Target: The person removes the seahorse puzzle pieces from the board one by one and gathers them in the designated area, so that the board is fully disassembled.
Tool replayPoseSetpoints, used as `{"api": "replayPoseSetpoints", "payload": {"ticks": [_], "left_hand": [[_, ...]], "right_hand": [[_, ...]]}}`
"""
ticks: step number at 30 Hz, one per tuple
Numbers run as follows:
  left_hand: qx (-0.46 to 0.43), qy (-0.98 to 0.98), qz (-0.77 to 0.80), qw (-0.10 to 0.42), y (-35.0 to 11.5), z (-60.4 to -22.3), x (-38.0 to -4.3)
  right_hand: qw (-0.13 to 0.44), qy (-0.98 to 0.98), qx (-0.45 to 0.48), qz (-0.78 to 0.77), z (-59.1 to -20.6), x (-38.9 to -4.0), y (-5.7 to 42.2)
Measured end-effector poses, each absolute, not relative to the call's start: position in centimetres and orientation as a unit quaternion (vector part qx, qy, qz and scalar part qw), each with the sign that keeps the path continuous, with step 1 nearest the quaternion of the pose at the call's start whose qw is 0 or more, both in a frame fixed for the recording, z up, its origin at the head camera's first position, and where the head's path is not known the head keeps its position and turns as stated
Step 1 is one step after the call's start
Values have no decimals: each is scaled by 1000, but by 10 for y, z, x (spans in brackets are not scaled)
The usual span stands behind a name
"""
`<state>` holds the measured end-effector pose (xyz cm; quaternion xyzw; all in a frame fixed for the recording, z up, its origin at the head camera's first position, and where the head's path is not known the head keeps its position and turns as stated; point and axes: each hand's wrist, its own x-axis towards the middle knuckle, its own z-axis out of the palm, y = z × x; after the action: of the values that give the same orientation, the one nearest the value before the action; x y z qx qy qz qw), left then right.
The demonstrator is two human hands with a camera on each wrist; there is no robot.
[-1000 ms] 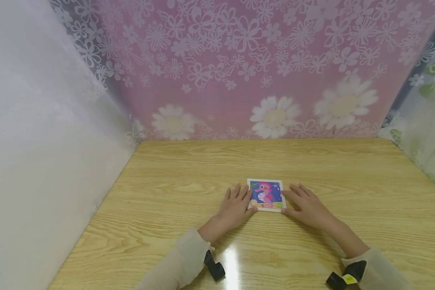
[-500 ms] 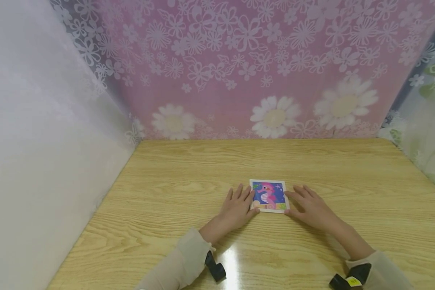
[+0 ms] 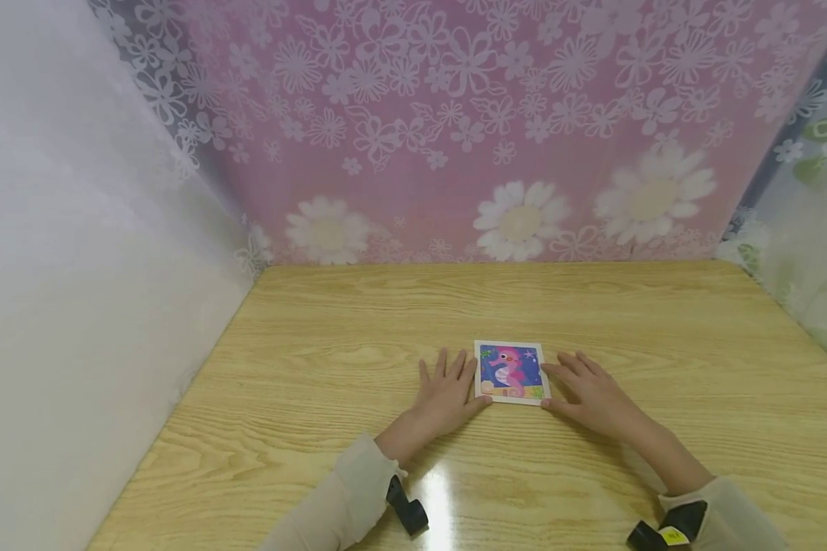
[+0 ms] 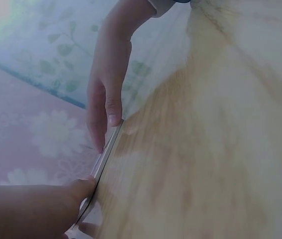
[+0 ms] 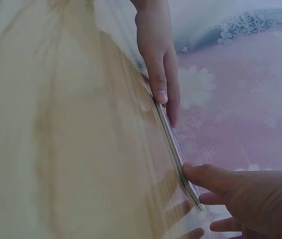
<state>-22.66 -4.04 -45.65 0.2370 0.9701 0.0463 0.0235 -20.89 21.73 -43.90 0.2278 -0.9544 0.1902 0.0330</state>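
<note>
A square seahorse picture board (image 3: 511, 373), with a pink seahorse on blue inside a white border, lies flat on the wooden table. At its left edge is my left hand (image 3: 443, 398), palm down, fingers straight and spread, the thumb tip at the near-left corner. My right hand (image 3: 596, 398) has its index fingertip and thumb at the right edge, the other fingers extended past it. Seen from the left wrist, the board (image 4: 101, 164) appears edge-on as a thin slab. The right wrist view shows my right thumb (image 5: 203, 174) against the board's near edge.
The wooden table (image 3: 344, 321) reaches back to a pink flowered curtain (image 3: 420, 153). A pale wall (image 3: 96, 275) borders it on the left, and a light leaf-patterned curtain (image 3: 813, 229) hangs on the right. Light glares off the tabletop near the front.
The board and both hands shifted slightly right between the first two frames. Since then my left fingers have drawn back left a little and spread; the board and right hand stay put.
</note>
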Motion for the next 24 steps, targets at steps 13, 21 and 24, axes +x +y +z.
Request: {"api": "replayPoseSetpoints", "payload": {"ticks": [13,21,24], "left_hand": [[230,969,64,61,-43,-442,-227],[226,968,69,81,-44,-439,-229],[224,969,65,87,-43,-437,-229]], "right_hand": [[33,-951,248,183,-433,-214,215],[42,-944,263,194,-423,-227,204],[38,-939,265,215,-418,-234,195]]}}
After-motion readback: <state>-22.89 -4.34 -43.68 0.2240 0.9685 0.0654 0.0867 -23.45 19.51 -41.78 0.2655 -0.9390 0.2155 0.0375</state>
